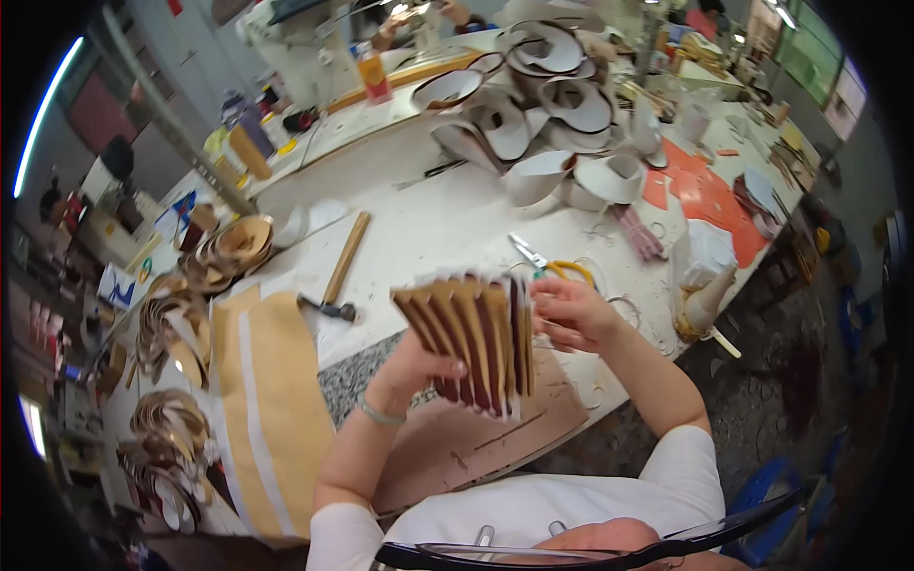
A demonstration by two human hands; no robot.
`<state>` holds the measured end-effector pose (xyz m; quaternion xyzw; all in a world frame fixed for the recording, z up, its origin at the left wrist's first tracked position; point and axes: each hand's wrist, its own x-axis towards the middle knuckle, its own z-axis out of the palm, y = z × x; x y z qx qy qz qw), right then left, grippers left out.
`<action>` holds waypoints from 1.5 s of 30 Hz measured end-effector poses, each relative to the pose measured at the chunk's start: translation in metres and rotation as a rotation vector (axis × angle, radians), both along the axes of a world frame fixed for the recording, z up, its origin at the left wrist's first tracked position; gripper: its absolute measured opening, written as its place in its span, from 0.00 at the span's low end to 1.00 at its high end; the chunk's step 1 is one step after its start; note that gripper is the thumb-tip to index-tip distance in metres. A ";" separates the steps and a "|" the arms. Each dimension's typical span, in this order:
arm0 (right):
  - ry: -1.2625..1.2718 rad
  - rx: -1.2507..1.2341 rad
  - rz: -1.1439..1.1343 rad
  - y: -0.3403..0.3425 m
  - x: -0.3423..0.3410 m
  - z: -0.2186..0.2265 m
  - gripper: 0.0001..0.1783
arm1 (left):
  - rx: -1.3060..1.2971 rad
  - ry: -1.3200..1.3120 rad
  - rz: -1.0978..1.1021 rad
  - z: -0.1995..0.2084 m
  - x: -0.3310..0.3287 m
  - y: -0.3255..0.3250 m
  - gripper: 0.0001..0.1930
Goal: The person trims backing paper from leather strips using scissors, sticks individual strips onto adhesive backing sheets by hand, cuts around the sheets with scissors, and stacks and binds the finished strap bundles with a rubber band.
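Note:
In front of me, a stack of thin layered pieces (464, 338), brown and dark maroon with pale edges, is held up fanned out above the table; they look like leather shoe parts. My left hand (419, 366) grips its left lower side, thumb across the front and the other fingers hidden behind. At the right edge of the stack, my right hand (574, 314) has bent fingers with the tips on the outermost pieces. Just beyond that hand lie scissors (569, 270) with yellow handles. Below the stack is a brownish-pink board (476, 443) at the table edge.
A hammer (347, 257) lies left of centre, beside a tan sheet (271, 400) with a white stripe. Curved brown pieces (171, 428) are piled at far left. White curved shoe parts (533, 105) heap at the back. Orange sheet material (709, 195) and a glue-stained pot (700, 309) stand right.

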<state>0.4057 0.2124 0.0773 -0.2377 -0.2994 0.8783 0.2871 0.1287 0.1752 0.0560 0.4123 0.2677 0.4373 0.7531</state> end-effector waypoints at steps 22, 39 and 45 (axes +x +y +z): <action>-0.628 0.754 -0.008 -0.020 0.011 0.047 0.08 | -0.086 0.257 -0.125 0.026 -0.015 0.044 0.26; -0.317 0.043 -0.009 0.087 -0.136 -0.045 0.18 | -0.270 -0.065 0.672 -0.079 -0.053 0.017 0.21; -0.264 0.222 -0.162 0.253 -0.256 -0.016 0.14 | -0.202 0.225 0.773 -0.084 -0.035 0.008 0.30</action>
